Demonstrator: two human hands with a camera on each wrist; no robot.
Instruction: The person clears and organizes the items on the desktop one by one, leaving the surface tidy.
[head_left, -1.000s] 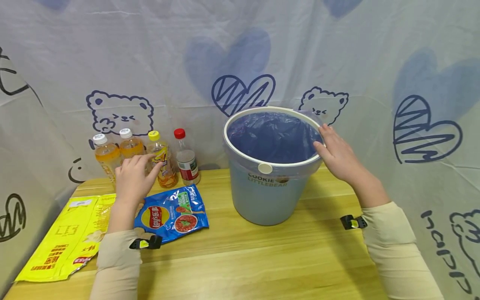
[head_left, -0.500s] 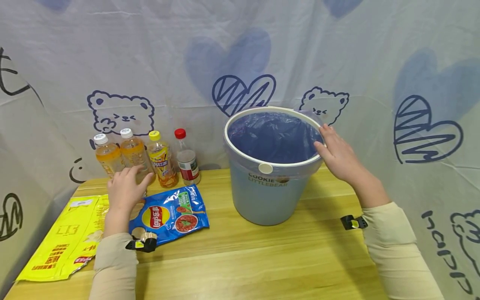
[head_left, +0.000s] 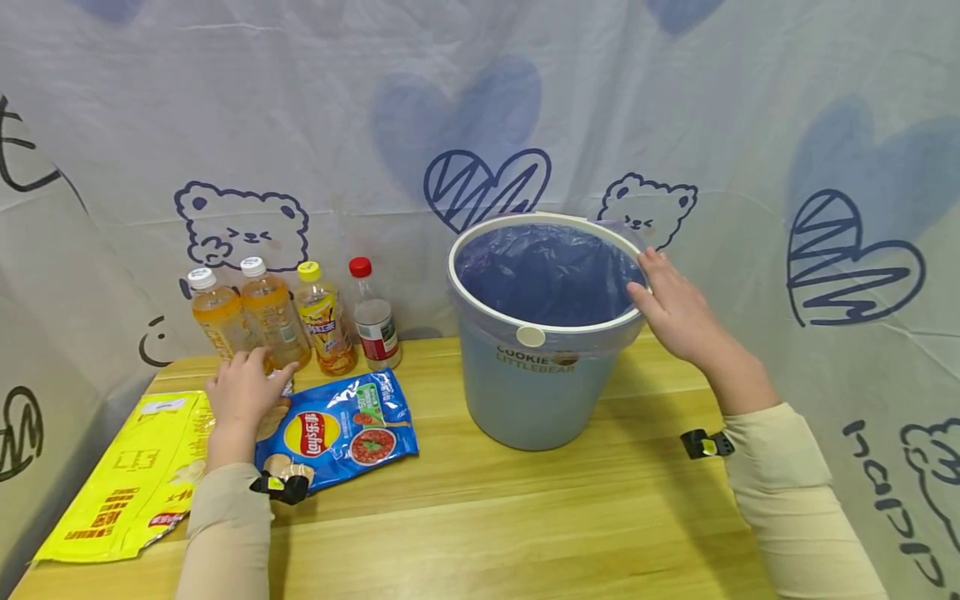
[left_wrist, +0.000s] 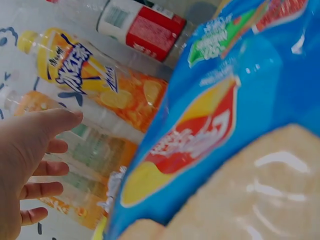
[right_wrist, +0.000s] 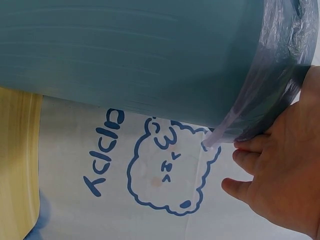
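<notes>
The left hand (head_left: 242,396) reaches over the left end of a glossy blue chip bag (head_left: 348,417), its thumb held well away from the loosely bent fingers (left_wrist: 47,167), which hold nothing. The bag lies on the worktop (head_left: 525,525), a smooth yellowish sheet with wood-like grain; its foil skin is creased and shiny, printed with pale chips. A silvery crinkled bit (left_wrist: 114,187) shows at its edge; whether it belongs to the bag cannot be told. To its left lies a flat, matte-looking yellow bag (head_left: 127,483).

Behind the blue bag stand four clear plastic bottles, upright: two with white caps (head_left: 221,312) (head_left: 272,321), one with a yellow cap (head_left: 322,325), and one with a red cap (head_left: 375,327) and a red-and-white label.

The right hand (head_left: 678,312) rests on the pale ring-shaped rim of a smooth, tapering blue-grey bin (head_left: 525,400), fingers relaxed and slightly apart against the rim. A thin, wrinkled translucent liner (head_left: 547,267) folds over it. Wrinkled cloth (head_left: 337,108) printed with hearts and bears hangs behind
</notes>
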